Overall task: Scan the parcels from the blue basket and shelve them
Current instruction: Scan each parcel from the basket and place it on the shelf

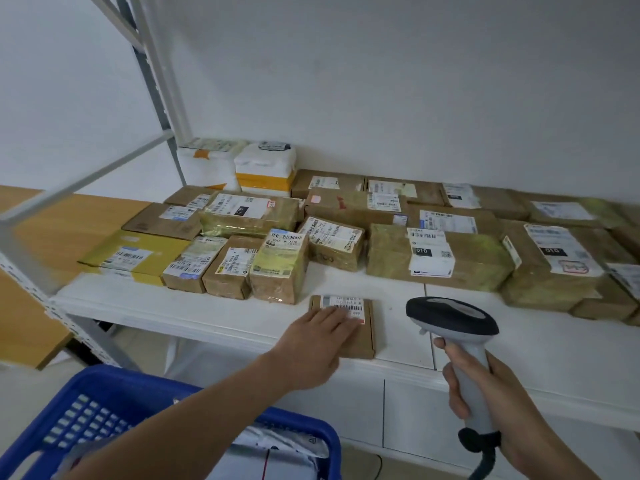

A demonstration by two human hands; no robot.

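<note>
Rested the left hand (311, 344), fingers straight, on the small flat brown cardboard parcel (367, 336) at the front edge of the white shelf board (519, 341), fingertips covering part of its white barcode label (341, 302). Gripped the grey-and-black handheld barcode scanner (457, 323) in the right hand (491, 403), fingers curled round the handle, apart from the left. Aimed toward the label, near but not touching. Looked wise to slide the fingers clear of the bars before triggering, and to pin the parcel flat by its bare cardboard. Saw more parcels in the blue plastic basket (104, 403) below.
</note>
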